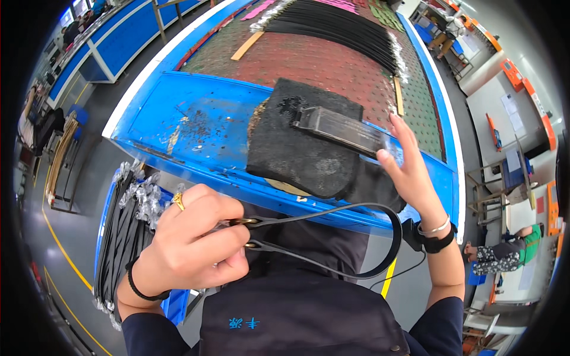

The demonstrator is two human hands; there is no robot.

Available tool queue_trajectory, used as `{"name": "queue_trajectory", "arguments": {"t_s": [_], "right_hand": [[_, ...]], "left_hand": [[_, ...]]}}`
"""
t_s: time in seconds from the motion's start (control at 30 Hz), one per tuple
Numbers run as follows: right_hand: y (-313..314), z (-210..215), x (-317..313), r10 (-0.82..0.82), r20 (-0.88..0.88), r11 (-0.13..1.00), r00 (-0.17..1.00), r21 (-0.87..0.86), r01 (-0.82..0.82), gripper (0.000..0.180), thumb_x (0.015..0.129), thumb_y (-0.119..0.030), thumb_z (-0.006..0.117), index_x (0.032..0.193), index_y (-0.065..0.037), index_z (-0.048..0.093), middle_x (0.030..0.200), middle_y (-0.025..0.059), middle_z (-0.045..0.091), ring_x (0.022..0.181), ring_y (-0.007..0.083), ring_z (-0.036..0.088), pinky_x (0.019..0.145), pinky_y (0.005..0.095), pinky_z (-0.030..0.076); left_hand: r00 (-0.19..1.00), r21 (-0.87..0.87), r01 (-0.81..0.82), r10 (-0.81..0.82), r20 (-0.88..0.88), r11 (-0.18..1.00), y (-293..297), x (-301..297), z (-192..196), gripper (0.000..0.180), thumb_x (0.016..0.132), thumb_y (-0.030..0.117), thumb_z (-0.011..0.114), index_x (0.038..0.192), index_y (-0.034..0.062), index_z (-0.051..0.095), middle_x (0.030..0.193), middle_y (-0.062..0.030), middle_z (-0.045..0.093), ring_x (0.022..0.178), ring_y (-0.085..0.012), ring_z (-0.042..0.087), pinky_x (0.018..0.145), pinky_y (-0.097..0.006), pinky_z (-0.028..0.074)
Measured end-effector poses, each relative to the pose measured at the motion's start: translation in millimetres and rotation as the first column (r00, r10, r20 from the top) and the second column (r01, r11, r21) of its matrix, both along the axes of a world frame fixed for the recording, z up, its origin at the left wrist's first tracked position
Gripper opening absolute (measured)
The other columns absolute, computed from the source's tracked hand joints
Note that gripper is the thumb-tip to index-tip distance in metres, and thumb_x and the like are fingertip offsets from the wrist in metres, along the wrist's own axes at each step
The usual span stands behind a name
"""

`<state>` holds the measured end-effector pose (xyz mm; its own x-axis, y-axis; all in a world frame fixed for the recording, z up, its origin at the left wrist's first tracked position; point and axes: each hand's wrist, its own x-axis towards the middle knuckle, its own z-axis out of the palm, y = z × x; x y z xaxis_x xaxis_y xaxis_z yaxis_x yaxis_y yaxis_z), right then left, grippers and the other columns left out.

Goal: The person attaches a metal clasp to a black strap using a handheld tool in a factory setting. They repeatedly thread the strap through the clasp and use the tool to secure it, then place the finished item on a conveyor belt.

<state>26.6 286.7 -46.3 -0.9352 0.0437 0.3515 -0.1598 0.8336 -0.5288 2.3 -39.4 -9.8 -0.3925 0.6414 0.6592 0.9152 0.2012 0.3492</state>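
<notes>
My left hand (199,240) is closed on the two ends of a thin black strap (396,234), where brass-coloured metal fittings show at the fingers. The strap bends in a long loop to the right, over my lap and the table's near edge. My right hand (409,166) is open, thumb and fingers apart, beside the right end of a clear rectangular block (350,132). That block lies on a worn black pad (297,157) on the blue worktable (208,107). Whether my right fingers touch the block, I cannot tell.
Many black straps (332,29) with plastic-wrapped ends lie side by side across the table's far part, by wooden strips (247,46). More wrapped straps (122,237) hang low at my left. A thin cord runs from the black wristband (436,240). Other people work at the far right.
</notes>
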Motion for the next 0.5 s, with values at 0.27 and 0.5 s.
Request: {"name": "queue_trajectory", "arguments": {"t_s": [0.27, 0.5], "right_hand": [[-19, 9, -8, 0.04, 0.217, 0.944, 0.975, -0.329, 0.035, 0.052, 0.075, -0.023, 0.069, 0.117, -0.002, 0.045, 0.107, 0.0167, 0.055, 0.096, 0.0175, 0.054, 0.08, 0.0292, 0.043], [-7, 23, 36, -0.033, -0.194, 0.7, 0.98, -0.705, -0.116, 0.052, 0.08, -0.031, 0.06, 0.118, -0.002, 0.041, 0.119, 0.0151, 0.046, 0.104, 0.0197, 0.051, 0.083, 0.03, 0.045]], "left_hand": [[1.0, 0.002, 0.018, -0.017, -0.026, 1.0, -10, 3, 1, 0.018, 0.047, 0.004, 0.061, 0.065, 0.0058, 0.059, 0.076, -0.0071, 0.055, 0.059, -0.0216, 0.05, 0.052, -0.03, 0.041], [0.993, -0.017, 0.097, -0.098, -0.072, 0.995, -1, -1, 1, 0.018, 0.048, 0.006, 0.065, 0.065, 0.0064, 0.058, 0.08, -0.007, 0.055, 0.06, -0.0224, 0.05, 0.053, -0.03, 0.042]]}}
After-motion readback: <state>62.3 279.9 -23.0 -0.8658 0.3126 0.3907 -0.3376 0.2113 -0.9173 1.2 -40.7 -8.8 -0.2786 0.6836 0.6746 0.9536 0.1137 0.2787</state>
